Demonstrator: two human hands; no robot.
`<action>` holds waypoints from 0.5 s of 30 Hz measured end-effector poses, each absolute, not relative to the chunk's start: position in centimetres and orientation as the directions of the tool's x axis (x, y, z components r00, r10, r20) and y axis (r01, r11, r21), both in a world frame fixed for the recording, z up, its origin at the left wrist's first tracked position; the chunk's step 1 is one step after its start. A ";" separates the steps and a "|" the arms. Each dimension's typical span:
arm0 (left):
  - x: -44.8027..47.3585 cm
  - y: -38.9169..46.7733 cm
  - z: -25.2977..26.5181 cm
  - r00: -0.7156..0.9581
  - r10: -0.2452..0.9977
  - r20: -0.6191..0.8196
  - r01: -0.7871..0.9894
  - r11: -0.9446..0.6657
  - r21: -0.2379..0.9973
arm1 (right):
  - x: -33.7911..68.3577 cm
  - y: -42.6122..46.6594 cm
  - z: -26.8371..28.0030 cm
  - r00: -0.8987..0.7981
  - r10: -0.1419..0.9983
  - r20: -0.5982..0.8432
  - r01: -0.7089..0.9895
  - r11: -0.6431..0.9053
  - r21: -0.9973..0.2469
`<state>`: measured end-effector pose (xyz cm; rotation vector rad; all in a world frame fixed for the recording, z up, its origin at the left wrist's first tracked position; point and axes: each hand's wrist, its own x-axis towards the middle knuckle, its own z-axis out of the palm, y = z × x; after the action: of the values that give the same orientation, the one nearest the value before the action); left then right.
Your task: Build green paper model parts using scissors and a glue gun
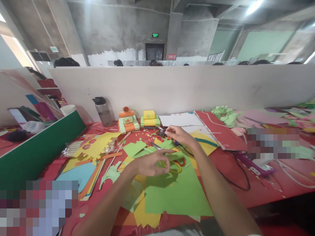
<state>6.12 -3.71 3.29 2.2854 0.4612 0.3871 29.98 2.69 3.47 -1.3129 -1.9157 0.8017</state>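
My left hand [152, 163] is over the green paper with its fingers apart and curved, holding nothing I can see. Close by its fingertips lie scissors with yellow and red handles [176, 167], blade pointing away to the left. My right hand [179, 135] is farther forward, thumb and fingertips pinched together; whatever they hold is too small to make out. Next to those fingertips is a small dark tangled item [161, 133]. A large green paper sheet [178, 193] lies beneath both hands, on top of yellow scraps [147, 214].
Two paper models, one orange and green [128, 122], one yellow and green [150, 119], stand near the white partition [172, 87]. A water bottle [103, 111] is left of them. A green board [44, 144] edges the left. A purple power strip [256, 165] with cables lies right.
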 end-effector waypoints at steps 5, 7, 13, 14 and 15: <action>7.5 -3.5 1.2 0.839 0.521 0.155 0.342 -0.727 0.596 | 30.4 2.3 3.9 -0.449 0.893 0.042 0.491 0.286 -0.823; 7.6 -3.3 0.9 0.822 0.536 0.190 0.357 -0.746 0.562 | 30.7 2.1 4.1 -0.506 0.862 -0.040 0.512 0.263 -0.818; 7.4 -3.3 1.4 0.783 0.583 0.216 0.410 -0.746 0.526 | 30.9 1.9 4.3 -0.508 0.860 -0.053 0.488 0.236 -0.840; 7.3 -3.2 1.4 0.772 0.594 0.226 0.410 -0.738 0.537 | 31.0 2.0 4.3 -0.494 0.869 -0.039 0.477 0.233 -0.847; 7.1 -3.0 1.4 0.758 0.606 0.241 0.403 -0.726 0.557 | 31.2 2.0 4.2 -0.483 0.875 -0.027 0.462 0.229 -0.857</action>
<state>7.09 -3.04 1.40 2.4731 0.7615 0.5679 31.16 2.05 4.18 -1.2262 -2.0419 1.1769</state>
